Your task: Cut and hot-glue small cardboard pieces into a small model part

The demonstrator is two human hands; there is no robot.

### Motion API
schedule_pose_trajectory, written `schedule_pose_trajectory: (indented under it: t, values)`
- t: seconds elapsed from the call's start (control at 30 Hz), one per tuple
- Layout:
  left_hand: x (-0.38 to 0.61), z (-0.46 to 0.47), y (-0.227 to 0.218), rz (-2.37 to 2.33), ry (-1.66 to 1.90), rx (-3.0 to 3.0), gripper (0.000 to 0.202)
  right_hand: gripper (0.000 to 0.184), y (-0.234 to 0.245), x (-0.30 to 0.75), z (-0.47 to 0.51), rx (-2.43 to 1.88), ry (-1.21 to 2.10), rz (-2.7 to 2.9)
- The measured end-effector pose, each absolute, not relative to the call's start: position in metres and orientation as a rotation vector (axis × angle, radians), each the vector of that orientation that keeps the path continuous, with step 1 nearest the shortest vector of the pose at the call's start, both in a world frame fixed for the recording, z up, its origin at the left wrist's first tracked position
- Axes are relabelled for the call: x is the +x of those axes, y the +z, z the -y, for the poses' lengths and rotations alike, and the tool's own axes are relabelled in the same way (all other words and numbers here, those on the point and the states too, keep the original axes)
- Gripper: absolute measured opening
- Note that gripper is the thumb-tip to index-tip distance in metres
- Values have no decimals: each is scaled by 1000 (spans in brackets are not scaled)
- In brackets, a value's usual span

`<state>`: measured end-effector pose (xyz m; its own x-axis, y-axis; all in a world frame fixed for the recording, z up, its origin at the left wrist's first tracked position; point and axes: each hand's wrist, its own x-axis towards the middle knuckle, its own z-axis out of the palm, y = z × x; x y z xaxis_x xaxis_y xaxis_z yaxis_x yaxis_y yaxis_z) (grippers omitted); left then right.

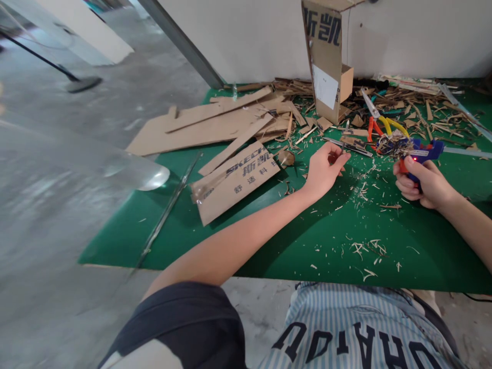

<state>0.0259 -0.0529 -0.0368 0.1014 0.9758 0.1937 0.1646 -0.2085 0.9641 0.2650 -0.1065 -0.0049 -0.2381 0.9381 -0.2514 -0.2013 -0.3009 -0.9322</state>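
Note:
My right hand (426, 184) is wrapped round the grip of a blue hot glue gun (430, 150) with a small red light lit. The gun's nozzle end points left, with a clump of shredded brown bits (395, 146) around it. To its left, my left hand (326, 166) has thumb and fingers pinched together on a small, thin dark piece that is too small to name. A utility knife (351, 147) lies just beyond the left hand. Yellow-handled scissors (378, 114) and orange-handled pliers (372, 128) lie behind the glue gun.
A printed cardboard sheet (240, 179) and long cardboard strips (223, 115) lie on the left of the green table (292, 246). An upright cardboard structure (326, 56) stands at the back by the wall. Scraps (423, 110) and pale shavings are strewn about; clear glue sticks (467, 152) lie at right.

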Motion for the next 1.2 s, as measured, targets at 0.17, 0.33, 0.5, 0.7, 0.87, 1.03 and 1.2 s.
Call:
schedule_pose_trajectory:
  t: [0.17, 0.33, 0.5, 0.7, 0.87, 1.03, 1.2]
  values:
    - [26, 52, -38, -1168, 1222, 1520, 27, 42, -5, 265, 106, -1126, 1697, 995]
    - [27, 52, -37, -1182, 1216, 1524, 27, 42, -6, 266, 107, -1122, 1702, 984]
    - [27, 52, -38, -1170, 1218, 1550, 26, 41, -6, 266, 107, -1118, 1700, 986]
    - [26, 52, -39, -1158, 1235, 1551, 26, 43, -4, 265, 107, -1135, 1696, 993]
    - [26, 52, -39, -1167, 1229, 1550, 26, 45, -3, 265, 107, -1144, 1706, 1004]
    - [26, 52, -36, -1165, 1231, 1550, 27, 45, -2, 267, 108, -1139, 1711, 1010]
    - [26, 52, -36, -1185, 1225, 1536, 28, 46, -3, 265, 108, -1139, 1714, 1012]
